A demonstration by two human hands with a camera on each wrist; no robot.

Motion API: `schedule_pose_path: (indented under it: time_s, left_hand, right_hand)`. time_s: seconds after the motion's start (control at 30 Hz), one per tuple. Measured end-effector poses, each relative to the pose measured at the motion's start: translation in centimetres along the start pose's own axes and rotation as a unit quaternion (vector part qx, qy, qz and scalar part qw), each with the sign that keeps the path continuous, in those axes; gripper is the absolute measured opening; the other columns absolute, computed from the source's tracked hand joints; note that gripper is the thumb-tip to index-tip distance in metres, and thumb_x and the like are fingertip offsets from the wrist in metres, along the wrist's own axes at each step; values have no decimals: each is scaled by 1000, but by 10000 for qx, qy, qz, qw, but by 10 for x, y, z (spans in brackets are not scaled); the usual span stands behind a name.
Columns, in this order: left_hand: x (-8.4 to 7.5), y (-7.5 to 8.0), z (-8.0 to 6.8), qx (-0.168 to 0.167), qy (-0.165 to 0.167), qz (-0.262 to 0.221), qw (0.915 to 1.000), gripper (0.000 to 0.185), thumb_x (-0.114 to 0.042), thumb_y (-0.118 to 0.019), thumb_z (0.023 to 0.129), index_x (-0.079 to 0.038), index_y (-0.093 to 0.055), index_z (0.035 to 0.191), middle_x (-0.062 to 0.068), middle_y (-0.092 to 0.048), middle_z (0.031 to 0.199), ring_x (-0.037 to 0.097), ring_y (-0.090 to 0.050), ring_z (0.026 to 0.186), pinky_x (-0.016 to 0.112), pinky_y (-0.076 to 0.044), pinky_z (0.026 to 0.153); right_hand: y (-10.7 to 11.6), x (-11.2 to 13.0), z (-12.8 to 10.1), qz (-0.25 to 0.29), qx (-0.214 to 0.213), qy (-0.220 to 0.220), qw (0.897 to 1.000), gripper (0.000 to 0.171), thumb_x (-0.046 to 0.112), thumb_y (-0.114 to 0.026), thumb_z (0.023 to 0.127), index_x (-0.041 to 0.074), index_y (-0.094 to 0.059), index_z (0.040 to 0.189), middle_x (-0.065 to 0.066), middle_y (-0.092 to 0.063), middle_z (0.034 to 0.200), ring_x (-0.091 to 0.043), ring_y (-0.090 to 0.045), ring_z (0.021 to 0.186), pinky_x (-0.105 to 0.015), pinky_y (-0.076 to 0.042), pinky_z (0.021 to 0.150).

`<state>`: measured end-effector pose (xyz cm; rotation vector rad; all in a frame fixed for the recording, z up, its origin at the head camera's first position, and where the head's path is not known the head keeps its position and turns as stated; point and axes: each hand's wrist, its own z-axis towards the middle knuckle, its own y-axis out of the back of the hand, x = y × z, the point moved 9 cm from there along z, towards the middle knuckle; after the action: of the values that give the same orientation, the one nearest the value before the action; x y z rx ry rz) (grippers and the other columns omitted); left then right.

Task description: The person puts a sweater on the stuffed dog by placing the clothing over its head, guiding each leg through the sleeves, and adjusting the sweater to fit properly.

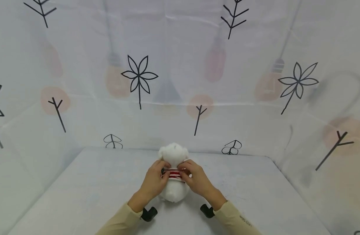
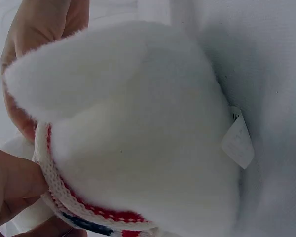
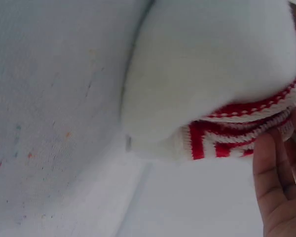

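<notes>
A white plush toy in a knitted red-and-white sweater sits on the table. Its head points away from me. My left hand pinches the sweater at its left side between thumb and fingers. On the other side, my right hand pinches the knit edge, its fingertips curled at the ribbed band in the right wrist view. Navy shows beside the red on the sweater's hem in the left wrist view. A white tag sticks out from the plush near the table.
The white table reaches back to a pale cloth backdrop printed with leaves and flowers. Black wrist-worn pieces hang below both sleeves. Small coloured specks mark the table surface.
</notes>
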<state>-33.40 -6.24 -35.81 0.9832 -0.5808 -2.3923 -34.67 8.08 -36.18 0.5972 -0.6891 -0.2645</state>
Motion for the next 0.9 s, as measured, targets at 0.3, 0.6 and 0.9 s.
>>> schedule_pose_path:
  time_s: [0.3, 0.6, 0.9]
  left_hand:
    - [0, -2, 0, -67, -23, 146, 9999, 15, -1, -69, 84, -11, -61, 92, 0, -60, 96, 14, -59, 84, 33, -50, 71]
    - [-2, -2, -2, -175, -102, 158, 9997, 7, -6, -62, 91, -12, -59, 89, -3, -60, 87, 9, -51, 67, 25, -43, 58]
    - [-6, -1, -3, -406, -380, -152, 9983, 7, -6, -64, 90, -7, -58, 92, 0, -60, 88, 13, -58, 78, 28, -50, 67]
  right_hand:
    - [0, -7, 1, -172, -100, -91, 9998, 13, 0, -65, 88, 10, -64, 96, 0, -57, 94, -8, -56, 73, -23, -50, 61]
    - [-1, -6, 0, -443, -85, -82, 9989, 8, 4, -53, 96, 11, -53, 94, 5, -54, 80, -5, -53, 66, -21, -46, 53]
    - [5, 1, -1, -671, -409, 145, 9968, 3, 6, -51, 98, 6, -53, 95, 4, -50, 82, -6, -49, 67, -20, -44, 54]
